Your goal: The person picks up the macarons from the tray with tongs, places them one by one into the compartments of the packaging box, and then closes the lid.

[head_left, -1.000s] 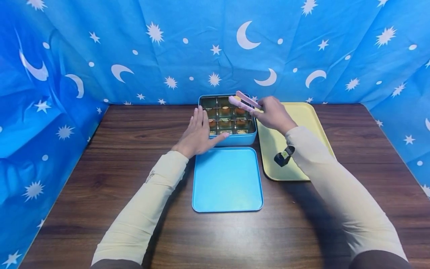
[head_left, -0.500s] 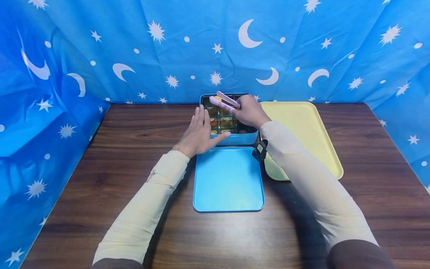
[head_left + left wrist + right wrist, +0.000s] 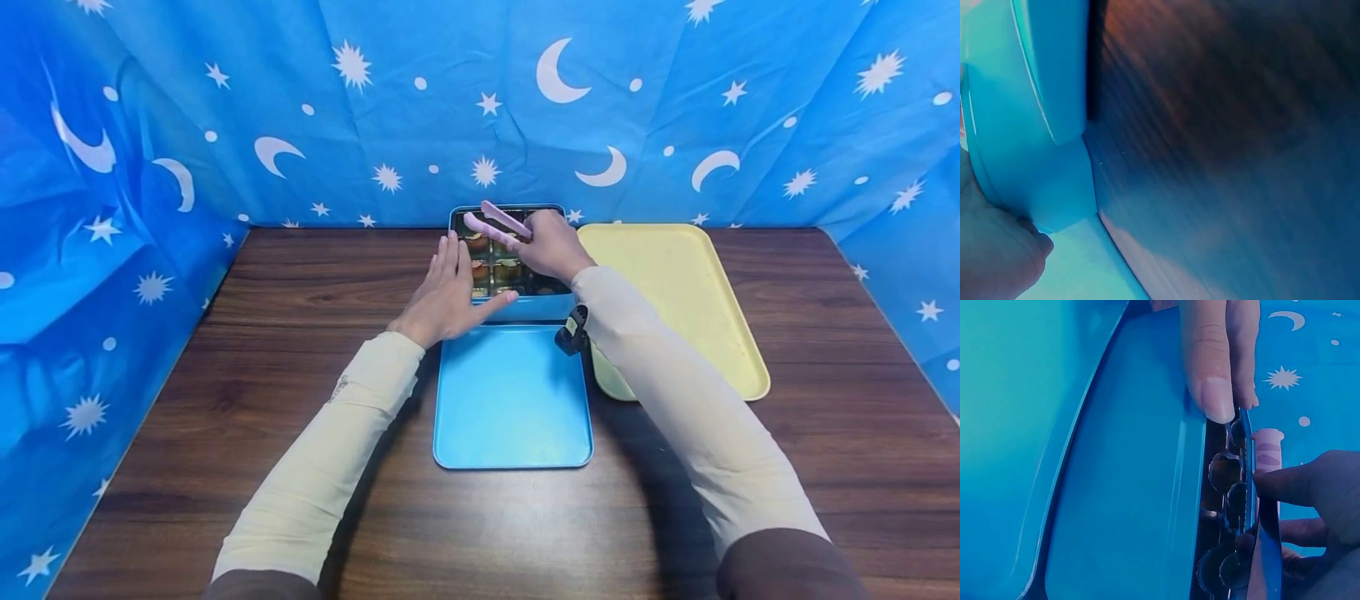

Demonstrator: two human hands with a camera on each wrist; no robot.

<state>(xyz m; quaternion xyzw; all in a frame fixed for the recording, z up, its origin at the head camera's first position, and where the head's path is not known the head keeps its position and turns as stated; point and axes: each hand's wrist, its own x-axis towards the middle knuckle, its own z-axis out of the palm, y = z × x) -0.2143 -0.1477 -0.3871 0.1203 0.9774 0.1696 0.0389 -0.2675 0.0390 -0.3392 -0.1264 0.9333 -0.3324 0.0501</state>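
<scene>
A blue tin box with a dark divided insert stands near the back of the table. Small round pieces, blurred, sit in several of its compartments. My left hand lies along the box's left side with straight fingers, its thumb stretched across the front edge. My right hand grips pink tongs over the box. Their two tips stand apart above the back left compartment; I cannot tell whether anything is between them. The right hand hides the box's right-hand compartments.
In front of the box lies a shallow blue lid. A yellow tray is to the right, partly under the right forearm. Behind the wooden table hangs a blue curtain with moons and stars.
The right hand has carried the tongs left, from the box's right back corner to its left back part. The yellow piece between the tips is out of sight now. The left hand stays put.
</scene>
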